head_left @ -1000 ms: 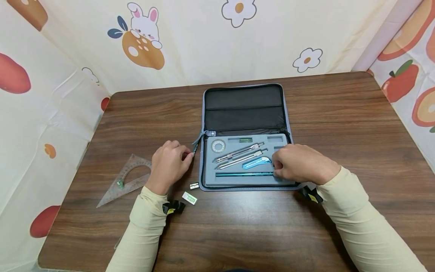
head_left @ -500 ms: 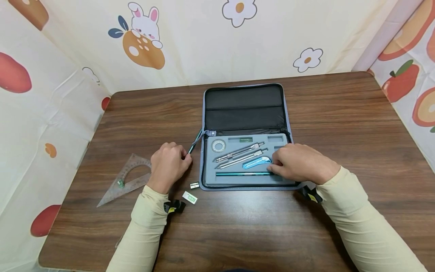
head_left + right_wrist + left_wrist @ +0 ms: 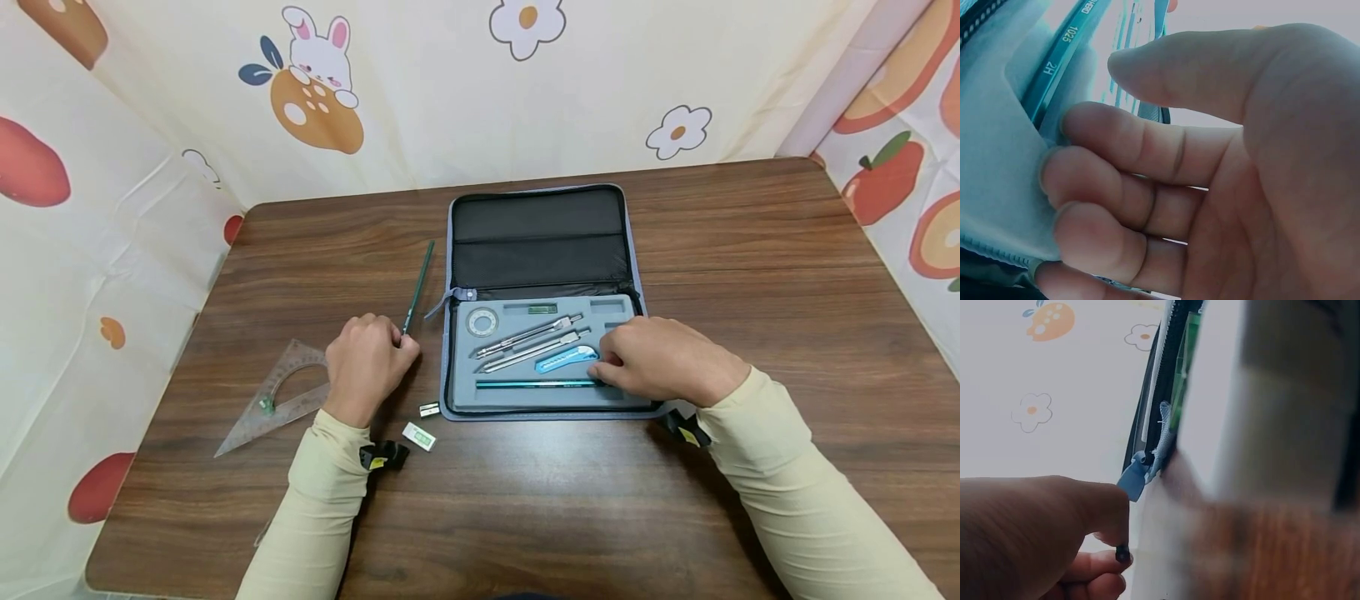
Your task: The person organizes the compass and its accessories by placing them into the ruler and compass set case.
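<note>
The left pencil is green, the table streaked brown.

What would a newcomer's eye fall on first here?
Probably the open case on the brown table, its grey tray holding two metal instruments and a blue cutter. Next, the left hand gripping a green pencil left of the case. Behind the table, a printed rabbit stands out on the pale backdrop.

The table lies free at far right; eraser and sharpener crowd the case at near left.
</note>
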Demonstrator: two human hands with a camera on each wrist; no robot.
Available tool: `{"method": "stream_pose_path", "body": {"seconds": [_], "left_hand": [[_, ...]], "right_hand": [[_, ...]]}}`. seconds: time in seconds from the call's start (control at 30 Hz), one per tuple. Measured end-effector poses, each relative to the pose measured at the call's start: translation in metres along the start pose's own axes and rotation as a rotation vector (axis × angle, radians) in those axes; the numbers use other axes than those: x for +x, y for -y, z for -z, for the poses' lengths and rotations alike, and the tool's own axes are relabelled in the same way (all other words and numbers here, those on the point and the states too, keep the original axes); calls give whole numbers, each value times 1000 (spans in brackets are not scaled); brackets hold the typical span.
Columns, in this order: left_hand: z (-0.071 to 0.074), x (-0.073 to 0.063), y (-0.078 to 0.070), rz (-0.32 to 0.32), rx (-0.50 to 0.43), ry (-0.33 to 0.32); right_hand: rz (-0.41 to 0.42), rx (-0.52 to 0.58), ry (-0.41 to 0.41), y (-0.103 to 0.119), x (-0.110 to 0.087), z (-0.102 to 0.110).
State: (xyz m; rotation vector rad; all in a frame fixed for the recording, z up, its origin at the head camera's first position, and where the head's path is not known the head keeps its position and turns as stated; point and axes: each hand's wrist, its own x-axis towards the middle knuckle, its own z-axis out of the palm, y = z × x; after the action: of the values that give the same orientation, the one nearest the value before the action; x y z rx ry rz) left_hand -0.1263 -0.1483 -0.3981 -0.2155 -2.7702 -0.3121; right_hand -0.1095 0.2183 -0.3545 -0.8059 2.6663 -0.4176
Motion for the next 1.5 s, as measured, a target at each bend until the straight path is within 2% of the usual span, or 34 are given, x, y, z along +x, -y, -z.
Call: {"method": "stream_pose_path", "body": {"seconds": [0.27, 0.57, 0.7, 0.87, 0.97, 1.07, 1.27, 1.5], "left_hand": [[1, 1, -3, -30, -12, -64], [-1, 1, -10, -145, -33, -130], [0, 1, -13, -210, -42, -138], [1, 0, -17, -345, -80, -166], [0, 0, -21, -427, -108, -191], [0, -1, -25, -481, -124, -197], [-1, -2, -30, -536, -149, -168], [0, -4, -34, -555, -182, -135]], "right_hand": [[-8, 0, -1, 1, -1, 0], [-35, 21, -35, 3, -1, 3], [-27, 17, -107, 2, 2, 2], [-20, 10, -182, 4, 4, 1], [8, -6, -239, 6, 4, 1], [47, -40, -328, 8, 5, 1], [98, -79, -483, 9, 6, 1], [115, -100, -539, 8, 7, 1]]}}
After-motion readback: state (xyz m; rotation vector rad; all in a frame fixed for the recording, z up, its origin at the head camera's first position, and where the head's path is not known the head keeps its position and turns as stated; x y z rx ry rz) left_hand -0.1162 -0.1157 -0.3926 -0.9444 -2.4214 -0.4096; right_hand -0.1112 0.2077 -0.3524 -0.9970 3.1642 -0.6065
